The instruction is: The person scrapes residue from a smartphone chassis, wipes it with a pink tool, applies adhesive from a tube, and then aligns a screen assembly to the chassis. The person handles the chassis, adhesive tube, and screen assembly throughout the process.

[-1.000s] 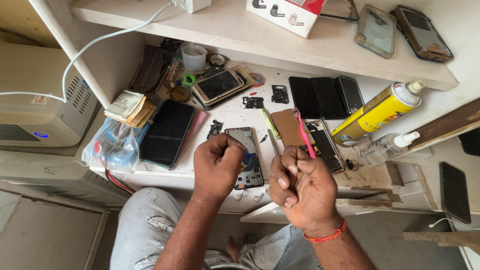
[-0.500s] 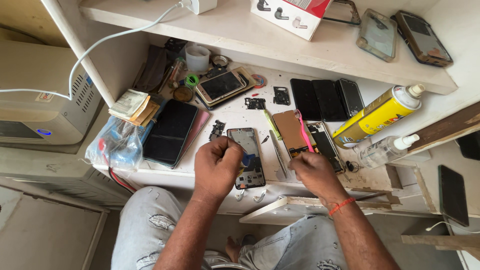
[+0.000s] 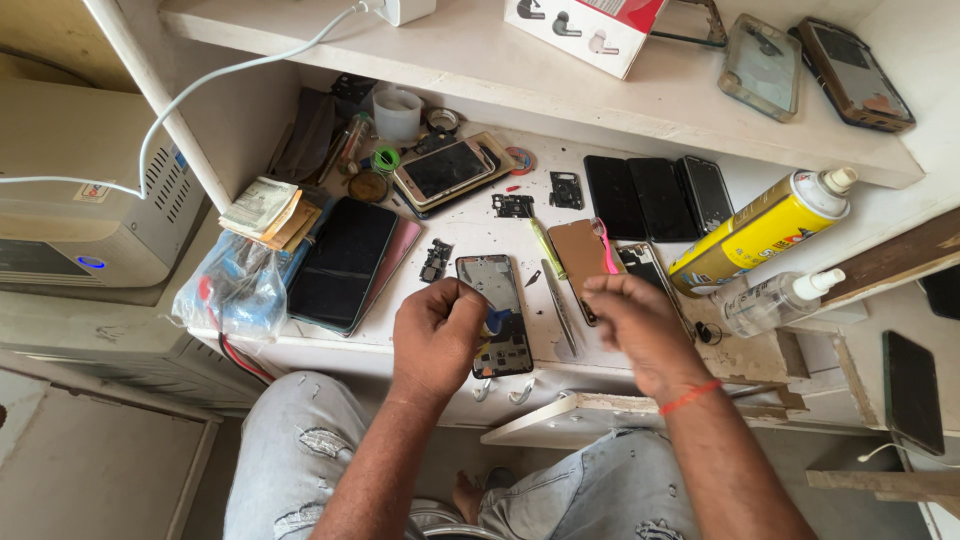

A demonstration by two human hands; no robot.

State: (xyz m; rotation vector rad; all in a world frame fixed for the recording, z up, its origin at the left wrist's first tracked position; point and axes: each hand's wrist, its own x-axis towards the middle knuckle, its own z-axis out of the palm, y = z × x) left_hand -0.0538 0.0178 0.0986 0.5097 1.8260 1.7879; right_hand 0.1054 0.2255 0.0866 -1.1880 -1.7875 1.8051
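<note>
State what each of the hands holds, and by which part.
Left hand pinches a small blue tool by its top end, over the opened phone. Right hand is blurred; hold cannot be told.

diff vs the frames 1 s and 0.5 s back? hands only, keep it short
Right hand dropped from chest height beside the left hand out to the bench, now over the brown phone back; it is blurred, so any grip is unclear. Left hand stayed on the opened phone frame, pinching a small blue piece. Yellow spray can and the other bench clutter unchanged.
</note>
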